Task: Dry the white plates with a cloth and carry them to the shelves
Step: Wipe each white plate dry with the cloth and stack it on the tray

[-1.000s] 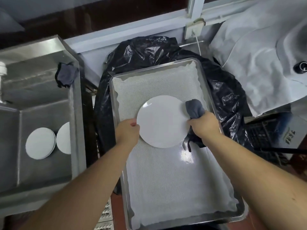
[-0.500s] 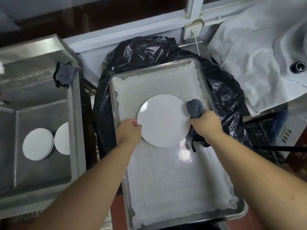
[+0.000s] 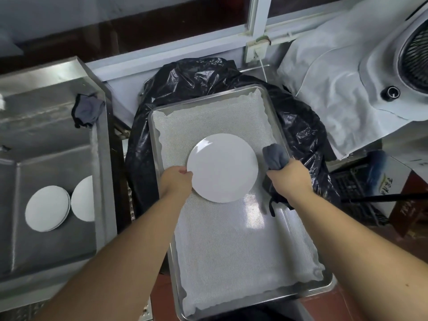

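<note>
A round white plate (image 3: 222, 167) is over the metal tray (image 3: 278, 126), which is lined with a white mesh mat. My left hand (image 3: 177, 181) grips the plate's left rim, thumb on top. My right hand (image 3: 290, 179) holds a bunched grey cloth (image 3: 275, 156) just right of the plate, a small gap between cloth and rim. More white plates (image 3: 47, 208) lie in the steel sink (image 3: 102, 158) at the left, one stack and another plate (image 3: 83, 199) partly hidden by the sink wall.
A second dark cloth (image 3: 86, 110) hangs over the sink's far rim. A black plastic bag (image 3: 301, 128) bulges behind and beside the tray. A white cloth-covered appliance (image 3: 347, 77) with a fan grille stands at the right. A window frame runs along the back.
The cloth in my right hand has come off the plate's right edge, leaving a small gap. The plate stays in my left hand over the tray.
</note>
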Demonstrator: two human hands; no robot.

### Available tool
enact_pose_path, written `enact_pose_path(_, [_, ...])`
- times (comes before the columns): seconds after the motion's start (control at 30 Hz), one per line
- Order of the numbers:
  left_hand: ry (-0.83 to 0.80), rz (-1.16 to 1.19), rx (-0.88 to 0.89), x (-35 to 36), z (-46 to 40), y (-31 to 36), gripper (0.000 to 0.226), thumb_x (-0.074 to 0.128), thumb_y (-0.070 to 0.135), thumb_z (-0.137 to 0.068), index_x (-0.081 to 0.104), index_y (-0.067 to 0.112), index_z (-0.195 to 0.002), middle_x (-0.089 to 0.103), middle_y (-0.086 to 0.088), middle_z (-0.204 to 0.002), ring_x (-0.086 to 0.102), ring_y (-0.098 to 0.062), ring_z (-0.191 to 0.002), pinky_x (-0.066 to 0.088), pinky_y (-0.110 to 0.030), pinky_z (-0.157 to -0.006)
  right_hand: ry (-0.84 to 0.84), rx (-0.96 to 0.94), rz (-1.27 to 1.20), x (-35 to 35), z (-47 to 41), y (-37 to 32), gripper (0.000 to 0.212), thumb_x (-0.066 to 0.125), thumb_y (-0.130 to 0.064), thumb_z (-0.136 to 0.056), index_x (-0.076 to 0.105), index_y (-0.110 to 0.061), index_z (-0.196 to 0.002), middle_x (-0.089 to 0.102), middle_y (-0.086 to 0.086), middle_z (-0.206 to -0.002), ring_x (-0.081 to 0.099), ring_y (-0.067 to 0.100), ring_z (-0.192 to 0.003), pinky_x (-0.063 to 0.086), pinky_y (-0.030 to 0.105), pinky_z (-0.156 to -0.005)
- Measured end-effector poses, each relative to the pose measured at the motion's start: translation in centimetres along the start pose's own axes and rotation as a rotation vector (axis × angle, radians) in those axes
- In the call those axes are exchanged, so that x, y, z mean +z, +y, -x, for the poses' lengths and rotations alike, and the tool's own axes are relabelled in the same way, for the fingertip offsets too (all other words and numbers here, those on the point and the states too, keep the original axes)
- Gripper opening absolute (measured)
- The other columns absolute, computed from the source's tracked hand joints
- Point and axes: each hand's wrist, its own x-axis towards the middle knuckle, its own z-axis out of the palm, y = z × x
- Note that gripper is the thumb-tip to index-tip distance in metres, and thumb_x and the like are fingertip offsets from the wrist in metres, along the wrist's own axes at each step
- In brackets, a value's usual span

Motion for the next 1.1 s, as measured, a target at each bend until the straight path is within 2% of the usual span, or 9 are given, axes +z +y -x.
enact_pose_path(0.17, [-0.010, 0.049, 0.001, -1.1, 2.7, -0.9, 0.009, 0.064, 0.019, -0.097, 0.070, 0.025, -0.099, 0.067, 0.008, -0.092, 0.071, -0.028, -0.091, 0.063, -0.047, -0.085, 0.012, -0.054, 0.076, -0.5, 2.6, 0.0, 0.016, 0.064, -0.018, -0.084, 0.052, -0.014, -0.074, 0.058, 0.004, -0.069, 0.055, 0.018, -0.058, 0.032, 0.026, -0.046])
enact_pose_path(0.3, [-0.089, 0.028, 0.044, -2.4, 6.4, -2.9, 0.038, 0.063, 0.024, -0.099, 0.064, 0.020, -0.136, 0.066, 0.005, -0.122, 0.067, -0.022, -0.100, 0.062, -0.042, -0.088, -0.034, -0.120, 0.122, -1.1, 5.6, -0.5, 0.012, 0.061, -0.011, -0.082, 0.056, -0.014, -0.071, 0.062, 0.006, -0.065, 0.057, 0.018, -0.055, 0.040, 0.027, -0.044])
enact_pose_path(0.4, [-0.215, -0.064, 0.112, -3.0, 9.0, -4.2, 0.041, 0.059, 0.026, -0.100, 0.060, 0.023, -0.141, 0.064, 0.008, -0.124, 0.067, -0.016, -0.095, 0.060, -0.031, -0.080, -0.049, -0.195, 0.180, -1.4, 8.6, -0.7, 0.005, 0.058, -0.014, -0.082, 0.059, -0.017, -0.078, 0.063, 0.003, -0.067, 0.059, 0.017, -0.058, 0.041, 0.028, -0.046])
enact_pose_path(0.53, [-0.344, -0.282, 0.255, -3.7, 11.8, -5.4, 0.043, 0.056, 0.029, -0.101, 0.058, 0.025, -0.144, 0.062, 0.006, -0.138, 0.063, -0.016, -0.114, 0.058, -0.035, -0.095, -0.134, -0.284, 0.285, -1.6, 12.1, -0.7, 0.013, 0.056, -0.019, -0.077, 0.065, -0.017, -0.085, 0.072, 0.004, -0.073, 0.069, 0.025, -0.068, 0.057, 0.035, -0.058])
enact_pose_path(0.67, [-0.288, -0.438, 0.380, -5.0, 14.7, -6.6, 0.044, 0.053, 0.029, -0.101, 0.057, 0.025, -0.145, 0.059, 0.004, -0.144, 0.061, -0.018, -0.122, 0.054, -0.035, -0.099, -0.167, -0.373, 0.420, -1.7, 14.8, -1.1, 0.012, 0.054, -0.016, -0.077, 0.060, -0.020, -0.086, 0.068, -0.001, -0.077, 0.066, 0.022, -0.072, 0.044, 0.028, -0.053])
enact_pose_path(0.77, [-0.225, -0.475, 0.398, -6.1, 16.9, -7.9, 0.045, 0.053, 0.028, -0.103, 0.055, 0.025, -0.148, 0.055, 0.003, -0.149, 0.059, -0.019, -0.127, 0.052, -0.035, -0.102, -0.163, -0.472, 0.516, -1.7, 16.6, -1.3, 0.017, 0.052, -0.017, -0.078, 0.059, -0.022, -0.093, 0.064, -0.005, -0.080, 0.063, 0.024, -0.078, 0.043, 0.027, -0.056])
enact_pose_path(0.93, [-0.082, -0.527, 0.342, -7.8, 21.5, -9.8, 0.043, 0.051, 0.030, -0.103, 0.056, 0.025, -0.146, 0.054, 0.001, -0.145, 0.057, -0.024, -0.125, 0.053, -0.040, -0.098, -0.229, -0.638, 0.619, -2.0, 19.4, -1.2, 0.019, 0.047, -0.016, -0.078, 0.057, -0.025, -0.091, 0.064, -0.006, -0.083, 0.064, 0.022, -0.080, 0.048, 0.028, -0.059])
enact_pose_path(1.0, [-0.036, -0.533, 0.294, -8.2, 23.8, -10.7, 0.037, 0.050, 0.030, -0.102, 0.060, 0.025, -0.137, 0.056, -0.001, -0.136, 0.058, -0.027, -0.119, 0.053, -0.042, -0.093, -0.252, -0.700, 0.627, -2.0, 20.4, -0.8, 0.020, 0.046, -0.014, -0.079, 0.058, -0.023, -0.091, 0.064, -0.006, -0.083, 0.064, 0.022, -0.080, 0.052, 0.031, -0.064])
enact_pose_path(1.1, [-0.007, -0.502, 0.207, -8.0, 27.2, -13.3, 0.029, 0.052, 0.032, -0.100, 0.064, 0.025, -0.125, 0.058, -0.002, -0.127, 0.061, -0.029, -0.113, 0.055, -0.046, -0.093, -0.283, -0.781, 0.648, -1.1, 22.0, 0.6, 0.019, 0.046, -0.015, -0.081, 0.058, -0.024, -0.092, 0.064, -0.006, -0.085, 0.063, 0.022, -0.080, 0.050, 0.030, -0.061])
